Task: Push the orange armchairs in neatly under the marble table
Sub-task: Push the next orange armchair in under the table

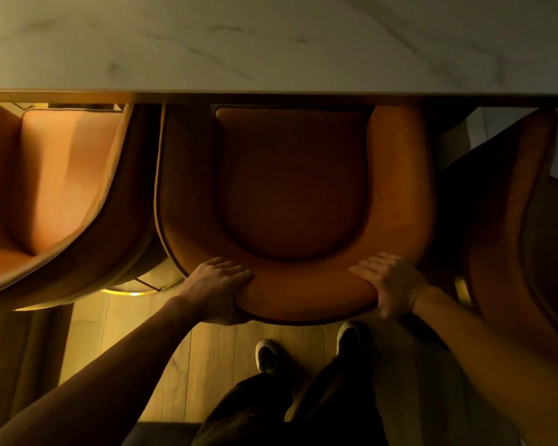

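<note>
Left hand: we find it clamped on the left part of the middle armchair's curved backrest, fingers lying over the top, thumb underneath the rim.
Left armchair: we note smooth orange upholstery, a rounded shell with dark piping, angled rather than square to the table; its front passes beneath the table edge.
Middle armchair: we record a horseshoe-shaped padded back around a rounded seat cushion, leather-like and matte; the seat front sits under the table edge, the backrest nearest us and touching both hands.
Right hand: we find it closed on the right part of the same backrest, fingers spread across the top, palm against the outer face.
Right armchair: we see only its curved orange side, just beside the middle one, in shadow.
Marble table: pale slab with grey veining, straight edge across the view.
Floor: wood planks; two shoes stand behind the middle chair.
</note>
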`<state>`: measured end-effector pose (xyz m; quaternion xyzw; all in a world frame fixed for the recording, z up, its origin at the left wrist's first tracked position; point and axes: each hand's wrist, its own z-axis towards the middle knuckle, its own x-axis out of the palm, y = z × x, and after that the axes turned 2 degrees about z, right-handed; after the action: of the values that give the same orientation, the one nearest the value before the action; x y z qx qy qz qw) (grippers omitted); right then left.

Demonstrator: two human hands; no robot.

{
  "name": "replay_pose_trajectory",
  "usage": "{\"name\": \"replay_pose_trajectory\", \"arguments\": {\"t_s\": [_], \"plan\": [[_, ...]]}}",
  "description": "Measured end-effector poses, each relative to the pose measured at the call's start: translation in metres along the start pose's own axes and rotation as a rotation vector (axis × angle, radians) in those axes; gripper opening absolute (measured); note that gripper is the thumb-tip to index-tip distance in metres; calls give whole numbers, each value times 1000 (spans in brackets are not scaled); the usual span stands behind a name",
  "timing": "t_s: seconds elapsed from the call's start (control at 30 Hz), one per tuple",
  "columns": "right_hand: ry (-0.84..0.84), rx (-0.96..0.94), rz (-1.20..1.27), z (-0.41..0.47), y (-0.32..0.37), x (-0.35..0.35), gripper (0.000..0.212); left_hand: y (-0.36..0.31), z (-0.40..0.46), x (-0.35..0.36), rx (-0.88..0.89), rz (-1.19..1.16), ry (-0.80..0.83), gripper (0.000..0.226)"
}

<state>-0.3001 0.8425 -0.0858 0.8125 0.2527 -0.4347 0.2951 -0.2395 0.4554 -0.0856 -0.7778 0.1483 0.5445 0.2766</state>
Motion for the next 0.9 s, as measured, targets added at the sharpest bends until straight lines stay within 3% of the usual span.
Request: {"name": "replay_pose_trajectory", "arguments": {"t_s": [0.27, 0.73, 0.9], "plan": [[-74, -26, 23, -1, 4, -1, 98, -4, -1, -4, -15, 10, -13, 81], [-81, -5, 70, -2, 7, -1, 108, -7, -2, 0, -88, 19, -1, 83], [-139, 9, 111, 0, 4, 4, 97, -11, -5, 3, -157, 15, 4, 86]]}}
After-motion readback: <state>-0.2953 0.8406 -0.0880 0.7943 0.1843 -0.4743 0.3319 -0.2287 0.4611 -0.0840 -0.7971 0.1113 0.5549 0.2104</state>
